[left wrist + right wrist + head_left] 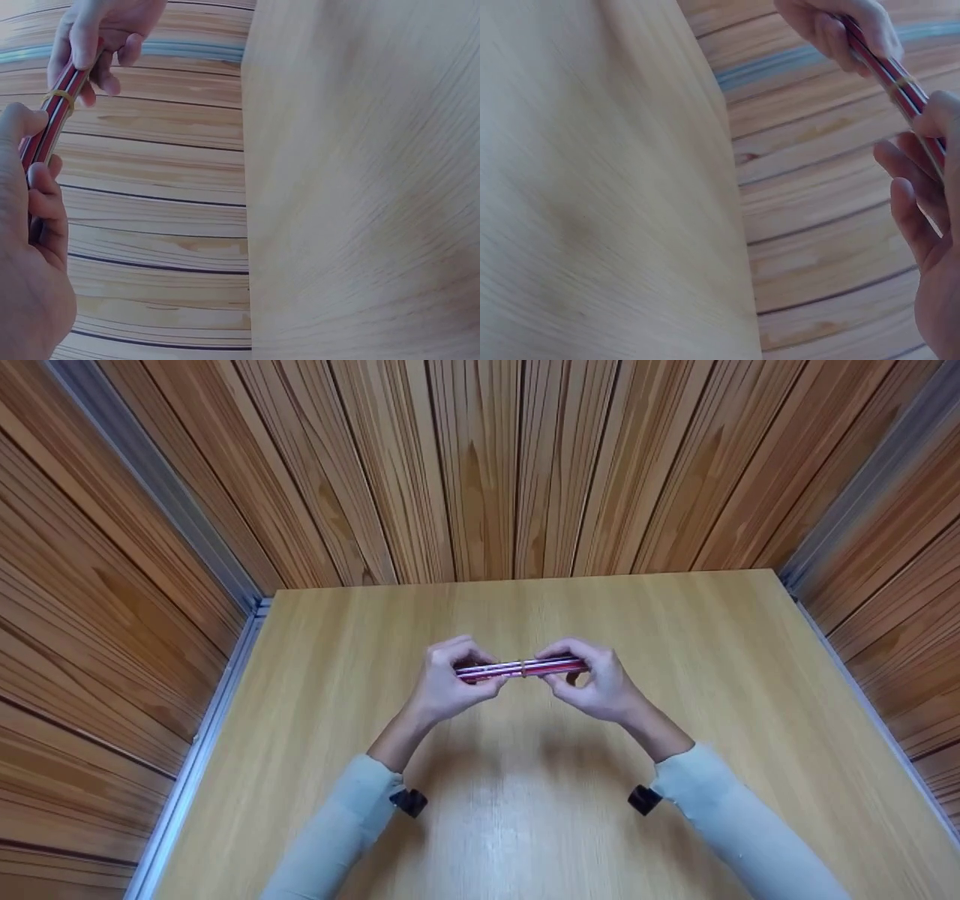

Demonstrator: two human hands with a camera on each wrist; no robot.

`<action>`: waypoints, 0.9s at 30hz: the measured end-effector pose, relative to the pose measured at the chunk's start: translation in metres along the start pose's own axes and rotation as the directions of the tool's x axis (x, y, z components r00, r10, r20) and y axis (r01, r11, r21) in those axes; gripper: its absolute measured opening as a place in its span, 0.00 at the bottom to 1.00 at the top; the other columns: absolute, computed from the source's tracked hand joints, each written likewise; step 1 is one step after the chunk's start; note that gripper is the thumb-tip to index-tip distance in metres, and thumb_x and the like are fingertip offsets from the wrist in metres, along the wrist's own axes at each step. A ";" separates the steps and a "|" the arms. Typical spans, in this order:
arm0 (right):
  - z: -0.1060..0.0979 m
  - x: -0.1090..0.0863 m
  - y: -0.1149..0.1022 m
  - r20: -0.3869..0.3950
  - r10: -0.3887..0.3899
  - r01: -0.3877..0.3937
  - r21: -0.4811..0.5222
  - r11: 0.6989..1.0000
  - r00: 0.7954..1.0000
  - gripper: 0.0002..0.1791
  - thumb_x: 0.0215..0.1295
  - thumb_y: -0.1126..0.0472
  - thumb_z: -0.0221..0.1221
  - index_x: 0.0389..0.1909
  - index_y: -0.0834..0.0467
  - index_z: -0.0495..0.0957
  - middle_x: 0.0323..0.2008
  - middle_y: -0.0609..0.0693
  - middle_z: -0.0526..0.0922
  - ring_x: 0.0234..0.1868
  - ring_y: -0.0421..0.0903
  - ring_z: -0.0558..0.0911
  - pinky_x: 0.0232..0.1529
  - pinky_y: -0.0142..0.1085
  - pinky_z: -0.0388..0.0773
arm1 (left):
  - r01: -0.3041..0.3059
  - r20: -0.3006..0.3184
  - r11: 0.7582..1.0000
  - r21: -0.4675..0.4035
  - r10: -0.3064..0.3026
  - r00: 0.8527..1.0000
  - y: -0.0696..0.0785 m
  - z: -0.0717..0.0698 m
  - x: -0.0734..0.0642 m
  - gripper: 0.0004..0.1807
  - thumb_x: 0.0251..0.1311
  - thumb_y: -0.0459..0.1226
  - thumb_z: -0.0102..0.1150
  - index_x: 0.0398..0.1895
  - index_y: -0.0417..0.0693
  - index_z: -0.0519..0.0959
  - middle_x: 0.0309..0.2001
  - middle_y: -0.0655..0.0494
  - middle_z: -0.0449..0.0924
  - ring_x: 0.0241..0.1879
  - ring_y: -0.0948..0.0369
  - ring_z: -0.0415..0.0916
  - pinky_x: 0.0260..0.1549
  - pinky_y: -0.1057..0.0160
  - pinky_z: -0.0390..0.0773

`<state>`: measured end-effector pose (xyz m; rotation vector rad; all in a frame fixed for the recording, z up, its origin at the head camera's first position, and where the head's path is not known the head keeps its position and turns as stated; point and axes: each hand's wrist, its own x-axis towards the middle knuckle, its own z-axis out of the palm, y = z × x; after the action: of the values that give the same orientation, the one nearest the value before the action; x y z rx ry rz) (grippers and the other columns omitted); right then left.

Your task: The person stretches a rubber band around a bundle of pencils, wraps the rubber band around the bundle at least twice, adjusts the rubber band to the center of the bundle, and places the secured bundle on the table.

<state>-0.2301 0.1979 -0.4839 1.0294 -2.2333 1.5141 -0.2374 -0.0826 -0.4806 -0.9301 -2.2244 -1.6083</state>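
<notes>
Above the table, a bundle of slim, striped red, white and dark pencils (555, 666) is held level between both hands. A yellowish rubber band (523, 668) circles its middle. My left hand (448, 682) grips the left end, thumb along the near side and fingers behind. On the opposite end, my right hand (600, 686) pinches the bundle between thumb and fingers. In the left wrist view the band (60, 99) shows between the two hands, with red and dark stripes on the pencils (46, 139). The palms and curled fingers hide both ends of the bundle.
A light wood table (517, 825) lies below the hands, with their shadows on it. Wood-plank walls (480, 472) rise at the back and both sides, with metal rails (202, 712) along the table's sides. Small black devices (409, 802) sit at both sleeve cuffs.
</notes>
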 end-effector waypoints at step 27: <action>0.001 0.011 -0.002 0.082 -0.211 0.218 -0.088 0.972 0.974 0.16 0.57 0.79 0.78 0.46 0.64 0.92 0.36 0.58 0.94 0.30 0.47 0.89 0.43 0.19 0.85 | -0.006 0.071 1.000 -0.012 0.006 0.997 -0.001 0.012 -0.001 0.09 0.61 0.30 0.81 0.40 0.36 0.88 0.38 0.42 0.88 0.35 0.65 0.82 0.36 0.71 0.83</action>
<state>-0.2363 0.1917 -0.4768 1.2678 -2.1374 1.2857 -0.2356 -0.0722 -0.4866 -1.0110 -2.2589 -1.6111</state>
